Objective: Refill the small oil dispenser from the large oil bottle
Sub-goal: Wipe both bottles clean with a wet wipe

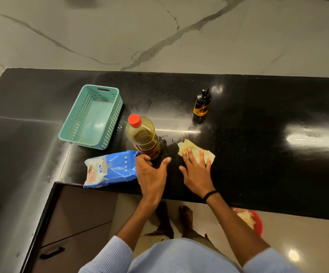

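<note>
The large oil bottle (143,135) stands upright on the black table (258,154), its red cap (134,120) screwed on, and I place everything else by it. My left hand (152,174) is just on my side of the bottle's base, fingers spread and loose; the curled fingertips seem to touch the lower part of the bottle, but I grip nothing. My right hand (196,172) lies flat and open to the right of the bottle, palm down on a pale yellowish cloth (195,149) that is pressed to the table. A thin dark band (209,194) circles that wrist. Between the bottle and the cloth the surface shows wet, smeared streaks.

The small oil dispenser (202,103) stands upright farther back and to the right of the bottle, well apart from it and from both hands. It is dark with a black pump top, and amber oil shows in its lower part.

A teal perforated basket (93,117) sits just to the left of the bottle, toward the wall. A blue pack of wipes (110,169) lies in front and to the left of the bottle, its end touching the base. On the floor to the right of the bottle, past the table edge, I see a red bowl (255,219) with something pale in it.
</note>
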The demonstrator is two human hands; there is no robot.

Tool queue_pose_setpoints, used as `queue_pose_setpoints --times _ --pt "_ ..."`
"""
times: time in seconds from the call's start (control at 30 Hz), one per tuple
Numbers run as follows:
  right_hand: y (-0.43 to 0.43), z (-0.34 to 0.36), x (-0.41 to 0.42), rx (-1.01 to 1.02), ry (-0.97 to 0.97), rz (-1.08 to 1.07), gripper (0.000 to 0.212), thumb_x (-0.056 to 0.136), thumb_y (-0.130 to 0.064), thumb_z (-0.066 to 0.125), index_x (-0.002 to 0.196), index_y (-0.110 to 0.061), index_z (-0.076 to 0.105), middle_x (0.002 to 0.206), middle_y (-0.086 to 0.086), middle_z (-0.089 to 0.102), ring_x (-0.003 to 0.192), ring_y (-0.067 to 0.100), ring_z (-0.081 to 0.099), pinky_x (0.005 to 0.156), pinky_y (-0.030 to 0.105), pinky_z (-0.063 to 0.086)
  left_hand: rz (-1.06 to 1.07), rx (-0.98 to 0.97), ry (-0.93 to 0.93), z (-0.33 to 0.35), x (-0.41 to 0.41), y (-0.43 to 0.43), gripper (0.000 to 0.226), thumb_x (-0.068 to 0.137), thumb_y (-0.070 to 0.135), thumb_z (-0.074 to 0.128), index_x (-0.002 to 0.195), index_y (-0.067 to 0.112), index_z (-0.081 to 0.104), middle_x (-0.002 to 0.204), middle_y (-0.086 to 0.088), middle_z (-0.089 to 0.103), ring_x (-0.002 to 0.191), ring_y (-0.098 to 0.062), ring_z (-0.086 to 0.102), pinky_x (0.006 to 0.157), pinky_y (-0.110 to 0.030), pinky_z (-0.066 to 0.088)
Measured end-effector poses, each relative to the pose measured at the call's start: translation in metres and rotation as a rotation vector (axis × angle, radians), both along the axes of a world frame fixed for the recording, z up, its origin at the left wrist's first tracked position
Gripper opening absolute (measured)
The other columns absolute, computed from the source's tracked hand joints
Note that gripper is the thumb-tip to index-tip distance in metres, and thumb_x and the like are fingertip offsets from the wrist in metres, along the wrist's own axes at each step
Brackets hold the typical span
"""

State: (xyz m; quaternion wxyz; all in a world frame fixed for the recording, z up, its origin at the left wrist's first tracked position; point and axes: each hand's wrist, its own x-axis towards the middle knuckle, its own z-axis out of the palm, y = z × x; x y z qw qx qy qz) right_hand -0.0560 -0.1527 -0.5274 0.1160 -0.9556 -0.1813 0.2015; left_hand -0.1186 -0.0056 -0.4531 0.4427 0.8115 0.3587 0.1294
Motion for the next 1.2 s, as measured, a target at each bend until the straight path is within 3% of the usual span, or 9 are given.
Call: queue_pose_setpoints --times 0.2,0.33,0.43,0.57,0.67,0.77,0.9,1.03,1.2 --pt "0.002 0.003 -0.014 -0.046 -0.004 0.021 0.059 0.102 -0.045 0.036 0.156 -0.027 0.019 0.165 -0.003 0.013 0.15 0.042 0.0 0.115 0.068 0.011 0.138 0.082 -0.133 -0.001 0.021 0.025 0.1 0.061 0.046 0.09 0.135 0.013 0.031 0.125 -0.009 0.04 0.116 -0.022 0.039 0.098 -0.039 0.041" --pt "0.02 0.03 -0.002 0.212 -0.073 -0.038 0.05 0.098 -0.031 0.055 0.145 -0.021 0.043 0.152 0.001 0.042 0.15 0.038 0.012 0.12 0.058 0.013 0.015 0.036 -0.179 0.001 0.03 0.043 0.09 0.072 0.043 0.075 0.144 0.012 0.029 0.133 -0.009 0.036 0.124 -0.028 0.041 0.103 -0.049 0.042" --pt "0.047 0.066 0.012 0.552 0.102 -0.136 0.062 0.094 -0.037 0.063 0.149 -0.021 0.04 0.153 0.004 0.042 0.149 0.027 0.022 0.119 0.041 0.022 -0.092 0.016 -0.132 0.005 0.029 0.061 0.081 0.073 0.041 0.069 0.142 0.012 0.037 0.133 -0.008 0.043 0.122 -0.023 0.038 0.101 -0.043 0.039" --pt "0.085 0.106 0.03 0.777 0.156 -0.064 0.067 0.088 -0.038 0.072 0.147 -0.026 0.043 0.14 0.0 0.057 0.125 0.009 0.048 0.101 0.025 0.04 -0.278 -0.039 -0.184 -0.005 0.026 0.097 0.062 0.079 0.051 0.066 0.136 0.036 0.048 0.131 0.002 0.051 0.122 -0.027 0.049 0.099 -0.049 0.047" --pt "0.1 0.114 0.038 0.832 0.139 -0.087 0.062 0.082 -0.036 0.078 0.138 -0.027 0.054 0.12 -0.005 0.068 0.105 0.001 0.054 0.088 0.018 0.047 -0.3 -0.049 -0.208 -0.002 0.028 0.109 0.056 0.082 0.051 0.065 0.134 0.036 0.053 0.127 0.006 0.056 0.12 -0.024 0.054 0.097 -0.05 0.05" --pt "0.104 0.114 0.049 0.858 0.151 -0.15 0.058 0.077 -0.036 0.083 0.131 -0.031 0.061 0.114 -0.01 0.071 0.106 0.005 0.06 0.09 0.024 0.05 -0.33 -0.089 -0.266 0.009 0.038 0.109 0.052 0.082 0.047 0.065 0.131 0.033 0.056 0.119 0.008 0.059 0.114 -0.019 0.059 0.093 -0.044 0.052" --pt "0.103 0.119 0.08 0.886 0.144 -0.181 0.055 0.075 -0.039 0.083 0.126 -0.035 0.063 0.115 -0.009 0.071 0.111 0.009 0.062 0.096 0.034 0.052 -0.377 -0.096 -0.276 0.023 0.072 0.106 0.039 0.082 0.045 0.064 0.12 0.035 0.059 0.116 -0.001 0.061 0.108 -0.022 0.061 0.09 -0.053 0.052" --pt "0.103 0.129 0.121 0.868 0.127 -0.212 0.054 0.075 -0.033 0.084 0.126 -0.03 0.064 0.125 -0.008 0.067 0.118 0.011 0.059 0.102 0.038 0.049 -0.405 -0.105 -0.257 0.032 0.116 0.106 0.053 0.082 0.051 0.062 0.127 0.025 0.057 0.12 0.001 0.056 0.112 -0.013 0.055 0.094 -0.045 0.051" --pt "0.103 0.133 0.158 0.835 0.126 -0.243 0.057 0.075 -0.038 0.083 0.128 -0.029 0.063 0.127 -0.006 0.066 0.122 0.016 0.057 0.104 0.047 0.048 -0.445 -0.131 -0.224 0.032 0.16 0.109 0.049 0.086 0.044 0.067 0.131 0.029 0.056 0.127 -0.003 0.053 0.118 -0.019 0.055 0.098 -0.047 0.051"
